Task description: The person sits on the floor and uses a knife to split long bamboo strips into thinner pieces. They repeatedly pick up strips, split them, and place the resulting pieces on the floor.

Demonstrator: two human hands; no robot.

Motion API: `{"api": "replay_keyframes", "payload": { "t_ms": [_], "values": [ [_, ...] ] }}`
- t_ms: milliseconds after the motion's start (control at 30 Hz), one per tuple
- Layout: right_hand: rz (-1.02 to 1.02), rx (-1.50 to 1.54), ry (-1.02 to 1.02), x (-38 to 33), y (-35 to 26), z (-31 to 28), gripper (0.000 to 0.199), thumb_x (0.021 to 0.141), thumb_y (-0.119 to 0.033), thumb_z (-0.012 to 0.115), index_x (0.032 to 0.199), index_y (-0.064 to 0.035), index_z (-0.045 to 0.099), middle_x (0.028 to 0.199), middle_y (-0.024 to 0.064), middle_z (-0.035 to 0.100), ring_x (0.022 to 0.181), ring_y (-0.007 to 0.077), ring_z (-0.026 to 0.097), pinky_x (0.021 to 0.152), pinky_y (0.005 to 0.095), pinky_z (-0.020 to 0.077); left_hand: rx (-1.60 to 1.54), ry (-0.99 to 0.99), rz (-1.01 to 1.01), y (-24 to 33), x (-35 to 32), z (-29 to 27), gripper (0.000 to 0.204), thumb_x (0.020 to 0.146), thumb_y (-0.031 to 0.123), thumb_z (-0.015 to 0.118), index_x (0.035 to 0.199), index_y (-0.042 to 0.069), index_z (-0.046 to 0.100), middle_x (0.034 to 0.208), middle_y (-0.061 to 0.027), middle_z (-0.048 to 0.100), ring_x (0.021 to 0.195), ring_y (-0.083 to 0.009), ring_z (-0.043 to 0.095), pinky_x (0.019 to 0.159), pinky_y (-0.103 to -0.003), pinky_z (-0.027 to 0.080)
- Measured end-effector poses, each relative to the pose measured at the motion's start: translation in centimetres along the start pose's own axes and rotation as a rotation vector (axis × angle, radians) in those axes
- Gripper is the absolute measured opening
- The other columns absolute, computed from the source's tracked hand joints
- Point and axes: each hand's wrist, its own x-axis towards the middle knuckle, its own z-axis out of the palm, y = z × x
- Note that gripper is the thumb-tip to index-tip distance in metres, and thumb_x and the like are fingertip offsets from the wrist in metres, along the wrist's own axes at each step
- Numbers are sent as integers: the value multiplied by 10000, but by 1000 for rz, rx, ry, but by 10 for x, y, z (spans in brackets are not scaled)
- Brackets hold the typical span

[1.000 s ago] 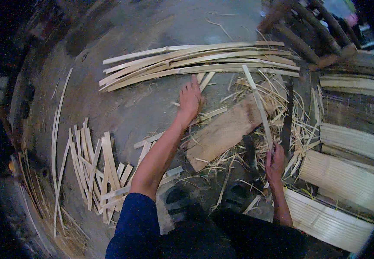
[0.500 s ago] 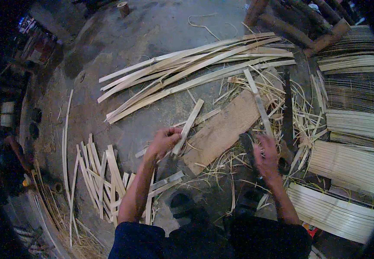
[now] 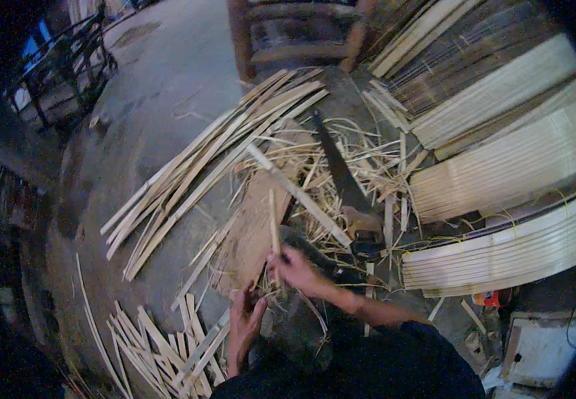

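Observation:
A narrow pale bamboo strip stands nearly upright in the picture, its lower part pinched in the fingers of my right hand, which is slightly blurred. My left hand is lower and to the left, near the close end of a flat brown wooden board. Its thumb and fingers are apart, and I see nothing between them. Just beyond my right hand is a long dark object; its kind is unclear. A wider bamboo strip slants across the board's far right edge.
Long bamboo slats lie beyond the board, shorter strips at lower left. A handsaw rests on tangled shavings. Slatted bamboo panels line the right side. A wooden frame stands at the far edge.
The view has turned to the right. My hands have come close together over the board's near end. The strip that was at my left hand appears now in my right.

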Motion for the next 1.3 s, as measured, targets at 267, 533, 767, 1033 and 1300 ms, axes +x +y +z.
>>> {"api": "replay_keyframes", "payload": {
  "t_ms": [267,533,767,1033,1300],
  "values": [
    [-148,-780,627,111,-144,-302,391,871,-356,596,1049,-8,570,853,84,611,740,169,565,663,320,474,585,25,111,-68,-36,-31,437,792,111,634,1191,-11,506,1095,-226,552,1001,-381,536,864,-422,435],
    [-454,-899,395,74,-67,-208,340,903,-314,555,1060,-16,599,899,168,624,793,267,619,723,352,485,923,167,179,-133,-50,-58,548,687,104,688,1195,44,491,1160,-185,495,1033,-388,481,867,-456,402],
    [-273,-1008,267,35,-13,-127,439,855,-312,613,1156,-3,531,1010,210,614,907,379,594,780,427,475,146,196,-64,-221,-59,-57,386,728,95,654,1101,73,561,1034,-137,552,961,-350,522,776,-448,421],
    [-213,-474,88,-14,-15,-63,415,866,-233,598,1199,1,520,1042,188,627,958,285,620,828,383,473,-40,323,83,-67,-9,-27,338,869,158,603,1179,31,561,992,-157,642,932,-260,621,823,-360,481],
    [-470,-709,-425,-63,-13,48,363,859,-149,592,1182,9,539,963,184,609,878,325,605,770,340,476,-682,412,-182,-26,3,-65,347,914,170,537,1206,-2,461,825,-85,607,687,-150,608,652,-284,510]
  ]
}}
